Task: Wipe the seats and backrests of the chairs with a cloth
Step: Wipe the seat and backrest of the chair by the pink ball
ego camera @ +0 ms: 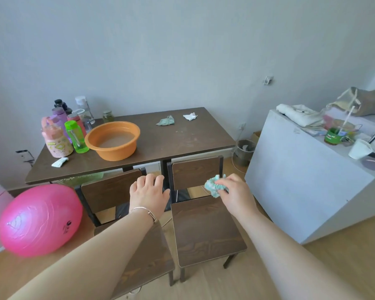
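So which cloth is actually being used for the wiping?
Look below the dark wooden table at the two chairs. Over the right chair, the right hand clutches a bunched mint-green cloth; the similar green rag lies untouched on the tabletop.

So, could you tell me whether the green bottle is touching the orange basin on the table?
Cannot tell. In the head view the green bottle overlaps the orange basin rim, but contact or a gap behind it isn't plainly shown.

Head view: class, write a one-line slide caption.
Right hand holds a green cloth at one chair's backrest; left hand rests on the other's.
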Action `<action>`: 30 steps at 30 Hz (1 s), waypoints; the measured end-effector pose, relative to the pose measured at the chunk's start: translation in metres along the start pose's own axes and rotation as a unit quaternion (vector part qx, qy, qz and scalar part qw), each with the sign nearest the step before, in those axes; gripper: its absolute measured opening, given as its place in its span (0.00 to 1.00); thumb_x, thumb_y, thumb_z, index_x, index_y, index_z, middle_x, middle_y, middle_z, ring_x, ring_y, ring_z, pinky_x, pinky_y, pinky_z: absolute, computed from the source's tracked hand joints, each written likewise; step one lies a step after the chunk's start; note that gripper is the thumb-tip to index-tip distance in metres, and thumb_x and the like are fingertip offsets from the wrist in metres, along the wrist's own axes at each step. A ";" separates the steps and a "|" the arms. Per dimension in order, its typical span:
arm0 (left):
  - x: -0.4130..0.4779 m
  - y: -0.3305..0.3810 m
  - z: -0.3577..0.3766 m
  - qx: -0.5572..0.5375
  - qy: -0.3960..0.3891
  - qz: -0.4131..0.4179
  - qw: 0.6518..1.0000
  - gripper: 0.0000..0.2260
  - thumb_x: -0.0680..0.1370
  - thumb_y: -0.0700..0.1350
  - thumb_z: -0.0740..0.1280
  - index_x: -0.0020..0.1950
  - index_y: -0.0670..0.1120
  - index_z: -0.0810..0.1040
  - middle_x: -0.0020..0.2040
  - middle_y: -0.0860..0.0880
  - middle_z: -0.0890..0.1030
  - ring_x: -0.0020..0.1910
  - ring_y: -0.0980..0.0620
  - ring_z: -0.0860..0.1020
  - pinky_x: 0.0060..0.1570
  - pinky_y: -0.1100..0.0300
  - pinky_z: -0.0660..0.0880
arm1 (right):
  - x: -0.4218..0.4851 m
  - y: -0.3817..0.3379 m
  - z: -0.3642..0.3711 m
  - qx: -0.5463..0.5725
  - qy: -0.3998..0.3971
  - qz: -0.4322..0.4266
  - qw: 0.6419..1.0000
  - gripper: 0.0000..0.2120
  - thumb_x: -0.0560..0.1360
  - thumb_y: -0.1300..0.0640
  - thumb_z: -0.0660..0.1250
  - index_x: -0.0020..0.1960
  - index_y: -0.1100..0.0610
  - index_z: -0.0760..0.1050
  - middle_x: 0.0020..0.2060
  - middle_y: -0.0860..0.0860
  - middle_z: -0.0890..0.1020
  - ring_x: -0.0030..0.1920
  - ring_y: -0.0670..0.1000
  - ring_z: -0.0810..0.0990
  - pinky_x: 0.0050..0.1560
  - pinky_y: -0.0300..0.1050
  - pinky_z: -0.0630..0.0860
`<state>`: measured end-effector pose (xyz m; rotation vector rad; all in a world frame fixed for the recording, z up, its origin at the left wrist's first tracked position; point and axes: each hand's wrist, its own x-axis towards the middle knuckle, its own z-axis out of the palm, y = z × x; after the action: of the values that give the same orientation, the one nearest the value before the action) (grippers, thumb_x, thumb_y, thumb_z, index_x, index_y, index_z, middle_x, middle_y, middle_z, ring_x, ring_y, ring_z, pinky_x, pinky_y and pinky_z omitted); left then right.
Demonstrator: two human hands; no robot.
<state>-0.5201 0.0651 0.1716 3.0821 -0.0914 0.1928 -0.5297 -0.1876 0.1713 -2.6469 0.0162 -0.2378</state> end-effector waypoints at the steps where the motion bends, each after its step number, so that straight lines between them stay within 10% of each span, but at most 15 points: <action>1: 0.006 0.003 -0.001 0.002 0.000 -0.002 1.000 0.20 0.81 0.58 0.53 0.71 0.53 0.63 0.69 0.50 0.67 0.69 0.46 0.64 0.68 0.48 0.64 | 0.007 0.003 0.001 0.003 -0.001 0.002 1.000 0.16 0.77 0.56 0.69 0.64 0.52 0.78 0.57 0.47 0.75 0.53 0.46 0.76 0.47 0.34 0.75; 30: 0.227 -0.028 0.068 -0.039 -0.049 0.000 0.998 0.22 0.81 0.59 0.53 0.73 0.54 0.60 0.71 0.51 0.66 0.70 0.46 0.63 0.70 0.49 0.62 | 0.210 -0.001 0.112 0.042 -0.072 0.047 0.995 0.17 0.77 0.54 0.69 0.65 0.50 0.76 0.61 0.47 0.75 0.57 0.46 0.76 0.52 0.32 0.75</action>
<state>-0.2855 0.0768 0.1316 3.0120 -0.1003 0.0364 -0.3041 -0.1462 0.1087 -2.5645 0.0821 -0.0149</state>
